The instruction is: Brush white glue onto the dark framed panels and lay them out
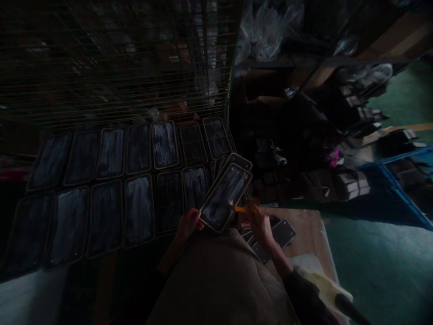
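Observation:
My left hand (190,224) pinches the lower left edge of a dark rectangular panel (225,197) with rounded corners and a pale rim. Whitish streaks cover the panel's face, and it lies tilted across other similar panels. In my right hand (259,224) is a brush with an orange handle (241,209); its bristle end touches the panel's right side. Below and right of that hand, a few unstreaked dark panels (279,234) lie stacked on a wooden board.
Two rows of similar panels (138,210), many streaked white, spread out on the left. Behind them stands a wire mesh cage (135,67). The wooden board (309,234) is at right, with a pale cloth (318,280). A blue-framed bin (389,189) and cluttered dark goods lie beyond.

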